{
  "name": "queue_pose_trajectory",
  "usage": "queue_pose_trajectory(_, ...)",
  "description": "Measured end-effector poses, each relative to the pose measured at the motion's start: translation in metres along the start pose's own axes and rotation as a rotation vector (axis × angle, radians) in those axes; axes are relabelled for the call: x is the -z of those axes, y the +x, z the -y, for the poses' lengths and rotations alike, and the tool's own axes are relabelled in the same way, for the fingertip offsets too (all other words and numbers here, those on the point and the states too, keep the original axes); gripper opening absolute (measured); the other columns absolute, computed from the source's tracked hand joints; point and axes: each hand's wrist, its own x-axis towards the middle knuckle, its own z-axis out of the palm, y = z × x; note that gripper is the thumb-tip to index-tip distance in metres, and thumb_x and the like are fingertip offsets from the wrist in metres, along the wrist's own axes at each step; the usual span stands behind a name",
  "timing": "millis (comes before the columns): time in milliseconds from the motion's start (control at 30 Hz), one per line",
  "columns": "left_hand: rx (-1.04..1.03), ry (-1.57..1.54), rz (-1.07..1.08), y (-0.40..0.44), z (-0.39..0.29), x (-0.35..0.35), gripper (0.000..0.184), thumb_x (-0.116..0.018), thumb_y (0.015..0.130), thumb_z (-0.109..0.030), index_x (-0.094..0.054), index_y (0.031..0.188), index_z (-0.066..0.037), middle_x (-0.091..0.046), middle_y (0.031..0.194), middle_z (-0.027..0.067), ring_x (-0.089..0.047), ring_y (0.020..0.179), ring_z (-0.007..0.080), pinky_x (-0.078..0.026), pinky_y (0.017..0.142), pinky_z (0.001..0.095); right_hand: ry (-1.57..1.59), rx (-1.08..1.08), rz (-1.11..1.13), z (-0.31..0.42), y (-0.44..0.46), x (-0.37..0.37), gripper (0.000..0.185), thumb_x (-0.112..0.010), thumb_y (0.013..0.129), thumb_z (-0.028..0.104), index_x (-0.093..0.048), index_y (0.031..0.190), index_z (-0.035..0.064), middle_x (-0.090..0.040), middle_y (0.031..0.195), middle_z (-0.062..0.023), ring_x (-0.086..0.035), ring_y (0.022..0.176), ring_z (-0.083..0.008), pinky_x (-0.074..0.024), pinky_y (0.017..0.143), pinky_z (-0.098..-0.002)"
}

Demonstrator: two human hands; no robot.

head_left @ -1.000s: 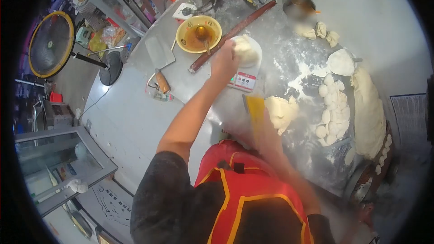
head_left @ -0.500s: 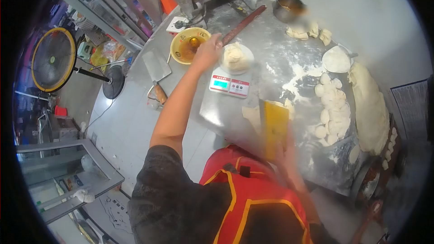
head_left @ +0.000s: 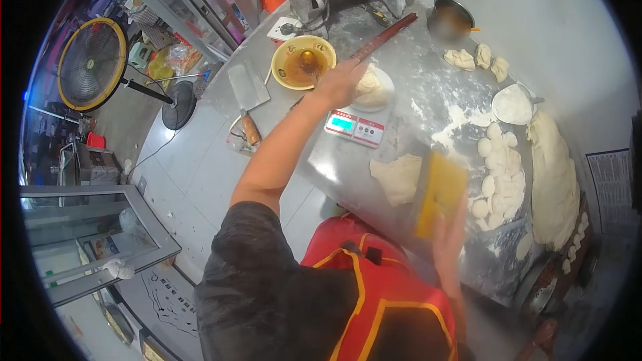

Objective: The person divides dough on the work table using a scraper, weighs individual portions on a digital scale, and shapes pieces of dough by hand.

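My left hand [head_left: 338,84] reaches over the left edge of a lump of dough [head_left: 369,85] on the kitchen scale [head_left: 356,128]. Its fingers are mostly hidden from above, and I cannot tell whether they grip the dough. Just behind the hand lies a dark red rolling pin [head_left: 388,35], its near end covered by the fingers. My right hand [head_left: 449,241], smeared by motion, holds a yellow dough scraper [head_left: 440,194] tilted over the steel table. Left of the scraper is a flat piece of dough [head_left: 397,179].
A yellow bowl [head_left: 284,75] of brown liquid holds a ladle. Nearby rests a wood-handled metal scraper [head_left: 249,87]. Several dough pieces [head_left: 500,177] and a long dough mass [head_left: 554,180] lie right. A metal pot [head_left: 452,15] stands at the back, a fan [head_left: 92,65] left.
The view has shifted, so things appear further right. My left hand has moved onto the dough on the scale. The scraper has swung right, off the flat dough piece.
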Motion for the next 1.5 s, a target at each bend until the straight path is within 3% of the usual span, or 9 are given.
queue_pose_trajectory(133, 0.021, 0.004, -0.007, 0.004, 0.001, -0.01, 0.072, -0.075, 0.071, -0.02, -0.04, 0.132, -0.004, -0.041, 0.134, 0.0213, -0.041, 0.124, 0.0356, -0.036, 0.102, 0.0395, 0.077, -0.118, 0.028, 0.001, -0.002, 0.004, 0.06, -0.044, 0.089, 0.003, -0.02, 0.144, 0.0032, -0.045, 0.132, -0.0252, -0.054, 0.114, -0.0345, -0.0431, 0.092, -0.0355)
queue_pose_trajectory(333, 0.023, 0.136, -0.011, 0.008, -0.004, -0.038, 0.086, -0.077, 0.068, -0.035, -0.034, 0.136, -0.004, -0.035, 0.136, 0.0259, -0.033, 0.128, 0.0382, -0.031, 0.106, 0.0416, 0.158, -0.258, 0.071, 0.0, -0.001, 0.01, 0.056, -0.045, 0.092, 0.011, -0.023, 0.142, -0.0036, -0.028, 0.146, -0.0227, -0.028, 0.135, -0.0322, -0.0221, 0.109, -0.0362)
queue_pose_trajectory(433, 0.072, 0.205, -0.074, 0.001, -0.014, -0.058, 0.092, -0.077, 0.068, -0.04, -0.031, 0.138, -0.004, -0.033, 0.138, 0.025, -0.029, 0.132, 0.0361, -0.028, 0.108, 0.0401, -0.071, -0.001, -0.048, -0.013, 0.0, 0.005, 0.059, -0.045, 0.09, 0.006, -0.02, 0.144, 0.0018, -0.047, 0.131, -0.0249, -0.057, 0.109, -0.0337, -0.0453, 0.088, -0.0351)
queue_pose_trajectory(567, 0.076, 0.04, -0.103, 0.019, 0.013, -0.096, 0.096, -0.077, 0.067, -0.043, -0.029, 0.139, -0.002, -0.034, 0.138, 0.0245, -0.03, 0.131, 0.0355, -0.027, 0.108, 0.0403, 0.044, -0.092, 0.0, -0.012, 0.001, 0.011, 0.059, -0.044, 0.09, 0.006, -0.02, 0.143, -0.0002, -0.044, 0.134, -0.0249, -0.054, 0.113, -0.0341, -0.0441, 0.091, -0.0348)
queue_pose_trajectory(667, 0.116, -0.362, -0.152, 0.022, 0.002, -0.064, 0.083, -0.078, 0.069, -0.038, -0.038, 0.132, -0.001, -0.042, 0.132, 0.0231, -0.038, 0.125, 0.0367, -0.033, 0.104, 0.0396, 0.066, -0.116, 0.002, -0.012, -0.002, 0.016, 0.058, -0.044, 0.09, 0.006, -0.02, 0.143, -0.001, -0.042, 0.136, -0.0249, -0.052, 0.116, -0.0346, -0.0429, 0.093, -0.0348)
queue_pose_trajectory(800, 0.191, -0.088, -0.299, 0.007, 0.005, -0.056, 0.078, -0.079, 0.069, -0.031, -0.04, 0.126, 0.004, -0.047, 0.124, 0.0264, -0.045, 0.118, 0.0378, -0.038, 0.098, 0.0414, -0.001, -0.05, -0.024, -0.019, 0.007, 0.014, 0.057, -0.044, 0.09, 0.005, -0.021, 0.142, -0.0009, -0.042, 0.136, -0.0249, -0.05, 0.118, -0.035, -0.0409, 0.095, -0.0358)
queue_pose_trajectory(900, 0.545, -0.208, -0.145, -0.023, -0.011, -0.054, 0.067, -0.079, 0.069, -0.026, -0.045, 0.119, 0.003, -0.056, 0.11, 0.0211, -0.054, 0.104, 0.0353, -0.044, 0.087, 0.042, 0.037, -0.043, 0.027, -0.012, 0.025, 0.012, 0.057, -0.045, 0.09, 0.006, -0.023, 0.142, 0.0002, -0.042, 0.136, -0.025, -0.048, 0.121, -0.0351, -0.0389, 0.098, -0.0368)
queue_pose_trajectory(1133, 0.763, -0.491, -0.268, -0.02, -0.014, -0.08, 0.036, -0.071, 0.075, -0.018, -0.056, 0.104, -0.004, -0.062, 0.088, 0.0165, -0.059, 0.085, 0.0361, -0.047, 0.076, 0.0413, 0.077, 0.006, 0.356, 0.015, 0.103, -0.024, 0.056, -0.046, 0.09, 0.011, -0.027, 0.142, 0.0044, -0.047, 0.131, -0.0226, -0.048, 0.119, -0.0364, -0.0364, 0.1, -0.041)
queue_pose_trajectory(1500, 0.625, -0.365, -0.46, -0.055, -0.004, -0.094, 0.018, -0.065, 0.079, -0.018, -0.07, 0.091, -0.007, -0.065, 0.091, 0.0151, -0.062, 0.084, 0.0328, -0.049, 0.074, 0.0404, -0.328, 0.474, 0.462, 0.041, 0.18, -0.118, 0.077, -0.052, 0.08, 0.003, -0.02, 0.145, 0.0279, -0.061, 0.088, -0.0169, -0.063, 0.078, -0.0346, -0.0502, 0.07, -0.0445)
